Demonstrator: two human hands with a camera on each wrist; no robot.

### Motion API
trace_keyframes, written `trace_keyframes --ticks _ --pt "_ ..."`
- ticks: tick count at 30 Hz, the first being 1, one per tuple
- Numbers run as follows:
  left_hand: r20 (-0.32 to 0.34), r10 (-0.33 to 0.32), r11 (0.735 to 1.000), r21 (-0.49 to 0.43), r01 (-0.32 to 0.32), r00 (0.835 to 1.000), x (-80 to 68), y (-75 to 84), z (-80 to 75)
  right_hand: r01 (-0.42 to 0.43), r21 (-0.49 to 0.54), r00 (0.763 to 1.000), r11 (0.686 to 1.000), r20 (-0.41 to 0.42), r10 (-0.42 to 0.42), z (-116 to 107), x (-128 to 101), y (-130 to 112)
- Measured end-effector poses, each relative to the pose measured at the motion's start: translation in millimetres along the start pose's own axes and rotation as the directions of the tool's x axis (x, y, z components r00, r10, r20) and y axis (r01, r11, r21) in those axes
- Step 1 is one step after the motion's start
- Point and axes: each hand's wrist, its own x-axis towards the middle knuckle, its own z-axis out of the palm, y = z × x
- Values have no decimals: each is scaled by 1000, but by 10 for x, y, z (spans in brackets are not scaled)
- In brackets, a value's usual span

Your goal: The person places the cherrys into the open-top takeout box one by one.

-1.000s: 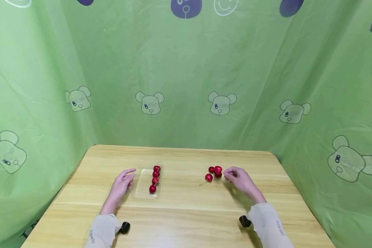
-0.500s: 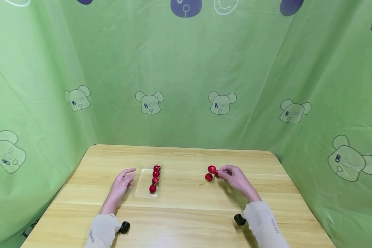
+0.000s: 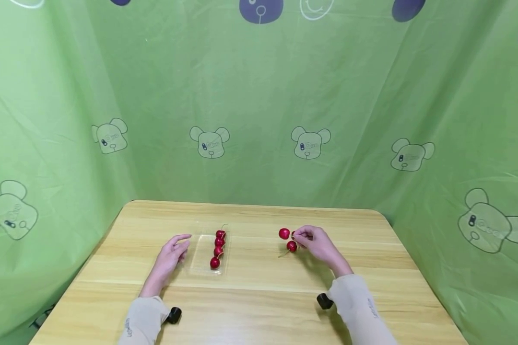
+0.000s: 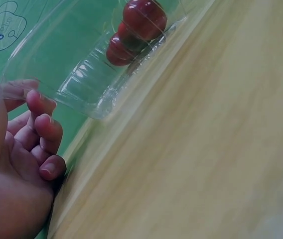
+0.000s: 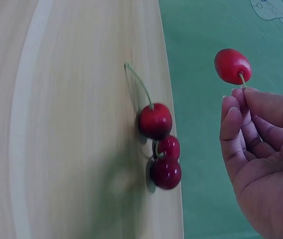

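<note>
My right hand [image 3: 317, 243] pinches the stem of a red cherry [image 5: 232, 66] between thumb and fingertips, and the fruit hangs above the table. Below it, three other cherries lie close together on the wood; one of them, the cherry with a long stem [image 5: 155, 121], shows plainly in the right wrist view. My left hand [image 3: 169, 258] rests at the left side of a clear plastic tray [image 3: 200, 261], fingers loosely bent, the fingertips by its rim. Whether they touch the rim I cannot tell. Several cherries [image 3: 219, 242] stand in a row along the tray's right side.
The light wooden table [image 3: 259, 306] extends between and around both hands. A green curtain [image 3: 259, 182] with bear-head prints hangs behind it and along the sides. Black wrist cameras [image 3: 325, 301] jut inward from both sleeves.
My right hand has taken a cherry by its stem from the small pile and moved left with it, over the others. The left hand has stayed beside the tray.
</note>
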Motion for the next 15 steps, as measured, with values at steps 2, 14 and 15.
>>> trace_keyframes --ticks 2,14,15 --pt "15 0 1000 11 0 1000 0 2 -9 6 8 1000 1000 4 -6 35 21 -28" --pt "72 13 1000 -10 -12 997 -3 -3 -14 45 51 998 998 40 -47 226 120 -204" --pt "76 12 1000 -10 -12 997 -2 -3 -18 46 53 998 998 42 -48 243 130 -221"
